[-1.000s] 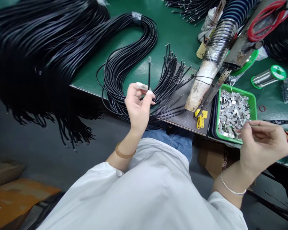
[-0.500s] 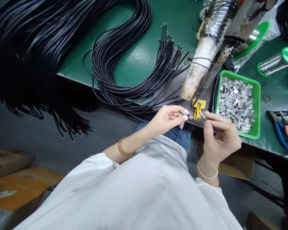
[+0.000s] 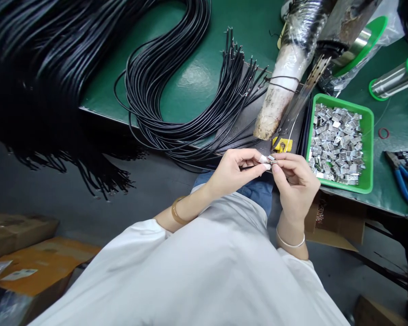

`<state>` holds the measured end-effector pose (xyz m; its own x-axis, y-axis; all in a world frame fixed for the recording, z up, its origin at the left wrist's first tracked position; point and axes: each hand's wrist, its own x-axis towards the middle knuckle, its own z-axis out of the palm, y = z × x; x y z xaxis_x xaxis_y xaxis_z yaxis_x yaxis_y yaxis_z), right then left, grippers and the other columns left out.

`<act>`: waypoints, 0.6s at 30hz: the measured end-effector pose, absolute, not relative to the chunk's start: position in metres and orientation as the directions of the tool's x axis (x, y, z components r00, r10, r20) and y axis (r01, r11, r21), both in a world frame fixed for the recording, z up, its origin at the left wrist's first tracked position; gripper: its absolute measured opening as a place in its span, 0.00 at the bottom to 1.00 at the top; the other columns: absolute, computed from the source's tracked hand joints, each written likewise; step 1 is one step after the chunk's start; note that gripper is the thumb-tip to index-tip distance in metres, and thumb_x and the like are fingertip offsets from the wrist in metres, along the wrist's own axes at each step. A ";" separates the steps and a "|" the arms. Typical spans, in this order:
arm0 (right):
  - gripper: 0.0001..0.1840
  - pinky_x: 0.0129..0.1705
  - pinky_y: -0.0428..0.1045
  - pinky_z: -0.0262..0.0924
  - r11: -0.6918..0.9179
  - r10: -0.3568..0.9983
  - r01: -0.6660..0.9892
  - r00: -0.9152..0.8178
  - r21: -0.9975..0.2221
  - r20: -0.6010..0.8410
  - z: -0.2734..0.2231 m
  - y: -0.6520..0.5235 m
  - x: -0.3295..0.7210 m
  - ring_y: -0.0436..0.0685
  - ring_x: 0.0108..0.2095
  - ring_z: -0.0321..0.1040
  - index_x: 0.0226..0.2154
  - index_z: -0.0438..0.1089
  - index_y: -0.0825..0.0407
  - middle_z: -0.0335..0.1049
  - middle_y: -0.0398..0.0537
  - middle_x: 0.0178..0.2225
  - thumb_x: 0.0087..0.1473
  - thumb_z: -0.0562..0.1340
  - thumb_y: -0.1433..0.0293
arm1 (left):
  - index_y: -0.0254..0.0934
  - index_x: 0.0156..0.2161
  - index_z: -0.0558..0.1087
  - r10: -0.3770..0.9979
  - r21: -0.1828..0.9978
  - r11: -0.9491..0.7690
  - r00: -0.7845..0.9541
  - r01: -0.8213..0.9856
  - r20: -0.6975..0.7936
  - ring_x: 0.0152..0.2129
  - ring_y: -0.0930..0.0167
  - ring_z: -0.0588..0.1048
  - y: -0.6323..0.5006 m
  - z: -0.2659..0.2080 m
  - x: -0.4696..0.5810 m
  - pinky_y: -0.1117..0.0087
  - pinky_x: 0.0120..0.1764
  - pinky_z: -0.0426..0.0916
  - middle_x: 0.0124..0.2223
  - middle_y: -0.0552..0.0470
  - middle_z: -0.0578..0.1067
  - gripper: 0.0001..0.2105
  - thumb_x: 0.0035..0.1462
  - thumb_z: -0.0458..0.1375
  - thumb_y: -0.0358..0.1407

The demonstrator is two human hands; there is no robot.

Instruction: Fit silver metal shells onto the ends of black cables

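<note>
My left hand [image 3: 236, 172], with white wraps on its fingertips, pinches the end of a black cable [image 3: 246, 168] above the bench's front edge. Fingertip to fingertip with it, my right hand [image 3: 295, 183] is closed on a small silvery metal connector [image 3: 271, 158]. The connector sits at the cable's end; my fingers hide how the two meet. Just behind my hands is a yellow clamp piece [image 3: 283, 145], partly covered by the right fingers. To the right, a green tray [image 3: 370, 154] holds many loose metal connectors [image 3: 338, 142].
A large bundle of black cables [image 3: 146, 97] curves over the green bench [image 3: 199, 77]. A plastic-wrapped tube [image 3: 277, 97] slants down over the work spot. Solder wire spools [image 3: 392, 81], a red ring [image 3: 383, 133] and pliers [image 3: 403, 181] lie to the right.
My right hand has moved left, bringing the metal connector up to the cable end in my left hand. It now covers the lower part of the yellow piece. The view has shifted slightly.
</note>
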<state>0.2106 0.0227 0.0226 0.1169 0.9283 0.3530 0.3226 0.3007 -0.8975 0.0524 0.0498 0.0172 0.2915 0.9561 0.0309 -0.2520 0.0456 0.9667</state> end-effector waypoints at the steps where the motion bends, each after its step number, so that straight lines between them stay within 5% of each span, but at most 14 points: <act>1: 0.03 0.38 0.49 0.75 0.296 0.931 0.321 0.112 -0.900 0.347 0.023 0.023 0.211 0.53 0.41 0.77 0.35 0.77 0.49 0.77 0.47 0.40 0.57 0.67 0.72 | 0.31 0.31 0.77 0.956 0.968 0.046 0.291 -0.248 0.029 0.26 0.77 0.73 0.050 0.018 0.052 0.77 0.32 0.71 0.30 0.52 0.77 0.06 0.54 0.66 0.33; 8: 0.04 0.37 0.49 0.75 0.331 0.904 0.393 0.128 -0.858 0.408 0.023 0.019 0.208 0.53 0.40 0.77 0.35 0.76 0.48 0.77 0.45 0.39 0.57 0.67 0.73 | 0.32 0.32 0.77 0.962 0.975 0.015 0.269 -0.221 0.046 0.27 0.76 0.74 0.044 0.019 0.055 0.77 0.34 0.72 0.31 0.51 0.78 0.07 0.54 0.67 0.34; 14: 0.13 0.49 0.55 0.75 0.452 0.751 0.649 0.093 -0.612 0.654 0.017 0.016 0.199 0.55 0.44 0.77 0.40 0.77 0.45 0.79 0.45 0.43 0.53 0.68 0.78 | 0.34 0.36 0.73 0.974 0.983 0.043 0.227 -0.177 -0.002 0.26 0.78 0.72 0.036 0.019 0.061 0.78 0.32 0.69 0.30 0.54 0.74 0.07 0.61 0.61 0.37; 18: 0.09 0.42 0.52 0.75 0.370 0.846 0.512 0.160 -0.775 0.509 0.020 0.017 0.203 0.54 0.42 0.77 0.38 0.78 0.46 0.79 0.44 0.40 0.56 0.67 0.76 | 0.33 0.35 0.73 0.975 0.975 0.015 0.217 -0.222 0.035 0.26 0.77 0.73 0.038 0.018 0.058 0.77 0.33 0.70 0.30 0.53 0.75 0.07 0.60 0.62 0.36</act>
<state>0.2027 0.0172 0.0204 0.1597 0.8458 0.5090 0.5117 0.3700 -0.7754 0.0579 0.0383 0.0179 0.2174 0.9755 0.0350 -0.2222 0.0145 0.9749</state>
